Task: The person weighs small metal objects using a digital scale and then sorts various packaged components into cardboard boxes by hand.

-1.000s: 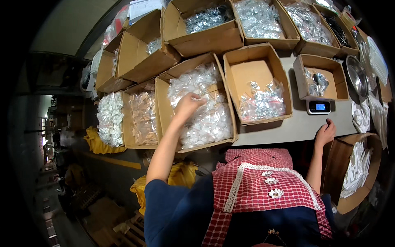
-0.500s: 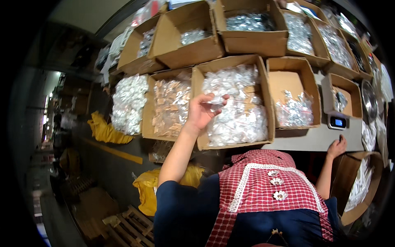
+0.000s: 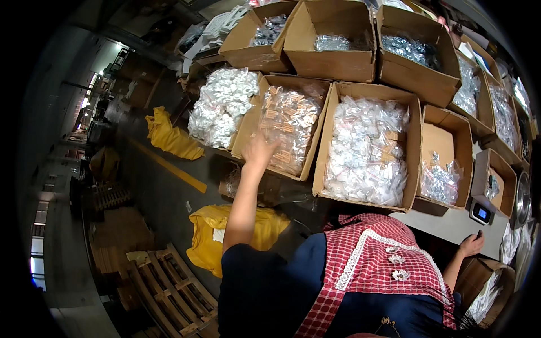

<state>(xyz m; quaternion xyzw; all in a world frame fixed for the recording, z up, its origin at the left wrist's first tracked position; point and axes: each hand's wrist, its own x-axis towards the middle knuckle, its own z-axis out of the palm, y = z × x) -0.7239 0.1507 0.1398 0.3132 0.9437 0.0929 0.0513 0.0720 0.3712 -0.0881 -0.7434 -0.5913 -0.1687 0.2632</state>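
The left hand [image 3: 259,151] reaches into the cardboard box [image 3: 248,132] of small clear bags [image 3: 290,121] (blurred, so its grip cannot be told), while the right hand [image 3: 470,245] rests open-fingered on the surface [image 3: 445,225] near a small scale [image 3: 482,213].

A row of open cartons runs along the table [image 3: 451,224]. The carton of copper-part bags [image 3: 284,125] sits left of the carton of clear packets [image 3: 369,149], with a heap of white-part bags [image 3: 221,106] further left. Right of the packets stands a half-filled carton [image 3: 445,163], then a scale [image 3: 482,211]. More cartons [image 3: 332,39] sit behind. The left hand [image 3: 259,149] reaches into the copper-part carton; the right hand [image 3: 470,245] rests at the table's edge below the scale.
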